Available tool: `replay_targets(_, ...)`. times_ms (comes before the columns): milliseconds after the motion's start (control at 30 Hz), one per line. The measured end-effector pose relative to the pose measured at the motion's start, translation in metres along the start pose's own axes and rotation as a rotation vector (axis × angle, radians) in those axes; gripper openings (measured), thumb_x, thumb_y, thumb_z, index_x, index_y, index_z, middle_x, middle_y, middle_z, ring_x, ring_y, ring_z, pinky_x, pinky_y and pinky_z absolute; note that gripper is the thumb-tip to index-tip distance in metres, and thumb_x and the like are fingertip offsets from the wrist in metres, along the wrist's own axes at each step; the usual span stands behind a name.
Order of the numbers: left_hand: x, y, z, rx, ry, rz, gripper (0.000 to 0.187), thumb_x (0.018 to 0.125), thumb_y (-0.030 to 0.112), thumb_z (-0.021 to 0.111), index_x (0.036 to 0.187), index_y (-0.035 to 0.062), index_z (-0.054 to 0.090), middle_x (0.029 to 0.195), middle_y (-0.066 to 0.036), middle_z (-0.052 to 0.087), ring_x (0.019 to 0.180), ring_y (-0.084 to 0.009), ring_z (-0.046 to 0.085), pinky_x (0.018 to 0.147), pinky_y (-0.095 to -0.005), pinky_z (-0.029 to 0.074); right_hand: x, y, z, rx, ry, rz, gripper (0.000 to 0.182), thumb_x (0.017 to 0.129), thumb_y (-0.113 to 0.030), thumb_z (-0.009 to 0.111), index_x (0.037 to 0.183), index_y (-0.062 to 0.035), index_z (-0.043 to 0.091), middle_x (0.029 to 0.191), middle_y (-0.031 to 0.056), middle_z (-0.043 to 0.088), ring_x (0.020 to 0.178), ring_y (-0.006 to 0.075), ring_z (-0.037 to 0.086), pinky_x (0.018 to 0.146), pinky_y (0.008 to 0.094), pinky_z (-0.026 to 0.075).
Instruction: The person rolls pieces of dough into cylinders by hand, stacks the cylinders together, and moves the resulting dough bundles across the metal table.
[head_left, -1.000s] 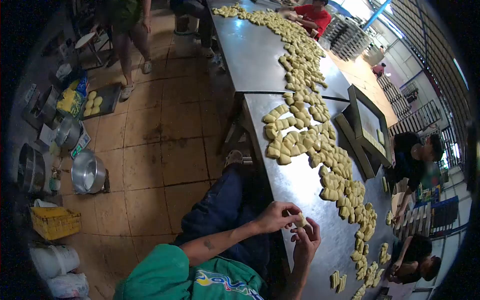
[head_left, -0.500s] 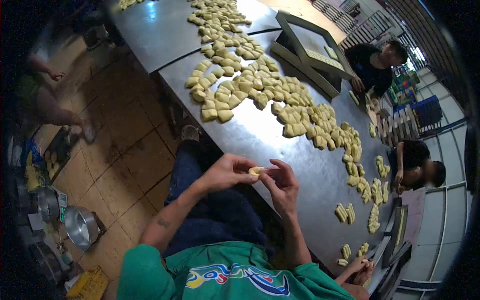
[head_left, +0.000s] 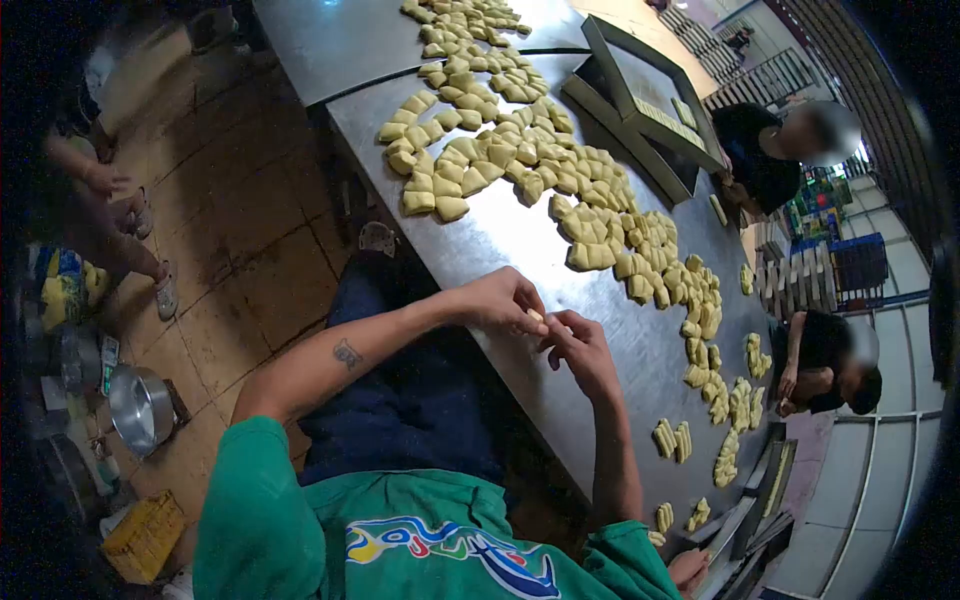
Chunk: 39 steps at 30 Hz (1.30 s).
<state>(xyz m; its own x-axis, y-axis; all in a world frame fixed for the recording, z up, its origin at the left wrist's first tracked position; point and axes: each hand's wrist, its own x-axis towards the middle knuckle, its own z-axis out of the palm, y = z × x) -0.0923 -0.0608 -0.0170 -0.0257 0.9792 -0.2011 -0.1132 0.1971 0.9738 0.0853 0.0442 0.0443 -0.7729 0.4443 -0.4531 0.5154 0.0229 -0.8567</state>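
Observation:
A small pale piece of dough (head_left: 536, 316) sits at the fingertips of both hands, over the near edge of the steel table (head_left: 480, 262). My left hand (head_left: 503, 300) is closed around it from the left, its fingers curled. From the other side, my right hand (head_left: 580, 350) pinches at the same piece, thumb and fingers close together. The fingers cover most of the dough. Beyond my hands, rows of yellow dough pieces (head_left: 590, 230) lie grouped across the tabletop.
A dark metal tray (head_left: 625, 135) leans on another at the far side. Two co-workers (head_left: 760, 160) sit across the table, and another person's hand (head_left: 688, 570) shows at lower right. A metal bowl (head_left: 141, 410) and yellow crate (head_left: 145, 535) stand on the left floor.
Both hands have moved up and slightly right with the dough, and the fingers have closed further over it. The left forearm reaches out more. The camera view has shifted a little.

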Motion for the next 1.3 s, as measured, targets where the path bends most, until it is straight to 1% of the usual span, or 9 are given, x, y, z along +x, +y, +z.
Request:
replay_targets(300, 0.001, 0.0, 0.001, -0.091, 0.005, -0.04, 0.023, 0.082, 0.018, 0.077, 0.094, -0.001, 0.074, 0.08, -0.004, 0.071, 0.07, -0.0095, 0.064, 0.065, -0.0254, 0.053, 0.0, 0.016, 0.005, 0.03, 0.036, -0.099, 0.032, 0.097, -0.028, 0.06, 0.101, 0.003, 0.068, 0.08, 0.0048, 0.066, 0.071, 0.0107, 0.06, 0.065, 0.0257, 0.048)
replay_targets(500, 0.004, 0.007, 0.004, 0.411, 0.179, -0.174, 0.027, 0.066, 0.026, 0.085, 0.082, 0.0066, 0.078, 0.07, -0.011, 0.071, 0.062, -0.0192, 0.067, 0.061, -0.0316, 0.054, 0.011, 0.021, 0.011, -0.107, 0.09, -0.091, 0.029, 0.091, -0.025, 0.069, 0.091, 0.0045, 0.069, 0.077, 0.0056, 0.067, 0.068, 0.01, 0.06, 0.065, 0.0249, 0.049)
replay_targets(667, -0.01, -0.002, 0.016, 1.067, 0.559, 0.073, 0.03, 0.07, 0.042, 0.078, 0.074, 0.0126, 0.072, 0.085, -0.012, 0.067, 0.089, -0.0302, 0.064, 0.082, -0.0451, 0.046, 0.015, 0.024, 0.023, -0.413, 0.292, -0.054, 0.029, 0.086, -0.024, 0.074, 0.084, 0.0041, 0.068, 0.075, 0.0062, 0.067, 0.064, 0.0104, 0.06, 0.06, 0.0265, 0.049)
replay_targets(767, -0.022, 0.007, -0.015, 0.917, 0.257, -0.003, 0.038, 0.072, 0.051, 0.076, 0.075, 0.0133, 0.071, 0.089, -0.01, 0.063, 0.097, -0.0291, 0.058, 0.085, -0.0447, 0.041, 0.013, 0.024, 0.004, -0.509, 0.2, 0.145, 0.028, 0.083, -0.024, 0.077, 0.081, 0.0017, 0.067, 0.072, 0.0052, 0.066, 0.063, 0.01, 0.06, 0.057, 0.0265, 0.048)
replay_targets(833, -0.021, -0.003, -0.02, 0.839, 0.256, 0.046, 0.04, 0.07, 0.053, 0.076, 0.074, 0.0136, 0.071, 0.089, -0.01, 0.064, 0.095, -0.0291, 0.059, 0.084, -0.0448, 0.041, 0.004, 0.036, -0.003, 0.026, 0.06, 0.051, 0.031, 0.081, -0.028, 0.078, 0.08, 0.0018, 0.069, 0.071, 0.0054, 0.068, 0.063, 0.0112, 0.061, 0.057, 0.028, 0.048)
replay_targets(933, -0.021, -0.003, -0.014, 0.931, 0.337, 0.192, 0.043, 0.069, 0.055, 0.077, 0.071, 0.0128, 0.069, 0.082, -0.009, 0.062, 0.085, -0.0293, 0.06, 0.075, -0.0441, 0.042, 0.009, 0.042, 0.005, -0.11, 0.166, 0.077, 0.038, 0.078, -0.033, 0.08, 0.073, 0.0025, 0.068, 0.066, 0.0052, 0.066, 0.057, 0.0103, 0.058, 0.052, 0.0288, 0.046)
replay_targets(1000, -0.015, 0.021, -0.008, 0.975, 0.229, -0.151, 0.045, 0.066, 0.055, 0.078, 0.078, 0.0122, 0.072, 0.092, -0.01, 0.065, 0.097, -0.03, 0.059, 0.087, -0.0468, 0.039, 0.013, 0.03, 0.009, -0.285, 0.24, 0.195, 0.051, 0.074, -0.046, 0.081, 0.07, 0.0032, 0.069, 0.06, 0.0049, 0.064, 0.054, 0.0095, 0.057, 0.05, 0.0284, 0.044)
replay_targets(1133, -0.007, 0.011, 0.004, 1.114, 0.345, -0.139, 0.046, 0.066, 0.056, 0.078, 0.08, 0.0123, 0.073, 0.097, -0.011, 0.064, 0.103, -0.0319, 0.056, 0.088, -0.049, 0.037, 0.023, 0.037, 0.009, -0.589, 0.28, 0.155, 0.059, 0.074, -0.054, 0.078, 0.067, 0.0035, 0.069, 0.052, 0.0034, 0.058, 0.051, 0.0091, 0.054, 0.047, 0.0295, 0.041)
replay_targets(1300, -0.006, 0.01, -0.027, 0.992, 0.071, 0.028, 0.048, 0.064, 0.06, 0.077, 0.076, 0.0143, 0.07, 0.101, -0.011, 0.061, 0.107, -0.0315, 0.051, 0.088, -0.0491, 0.034, 0.015, 0.042, -0.015, -0.508, 0.101, 0.157, 0.062, 0.072, -0.063, 0.074, 0.074, -0.0012, 0.075, 0.05, 0.0044, 0.058, 0.046, 0.012, 0.052, 0.048, 0.0324, 0.043)
